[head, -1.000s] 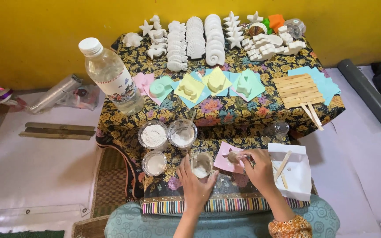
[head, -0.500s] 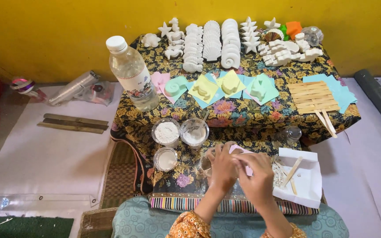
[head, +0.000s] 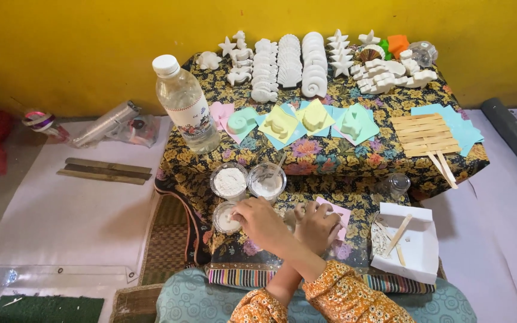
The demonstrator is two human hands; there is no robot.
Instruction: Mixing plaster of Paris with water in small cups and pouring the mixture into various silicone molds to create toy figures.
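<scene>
Yellow wall (head: pixel 79 54) behind, low table under floral cloth (head: pixel 342 158), white sheet (head: pixel 61 221) over floor, woven mat (head: pixel 169 245), even daylight

The crossed hands (head: pixel 288 224) hide what each grip holds; both forearms run off the bottom edge.

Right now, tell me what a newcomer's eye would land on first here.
Rows of white plaster figures line the far edge of the floral-clothed table against the yellow wall. A clear water bottle stands at left. Nearer, crossed hands, left hand and right hand, work beside small cups of white powder.
</scene>
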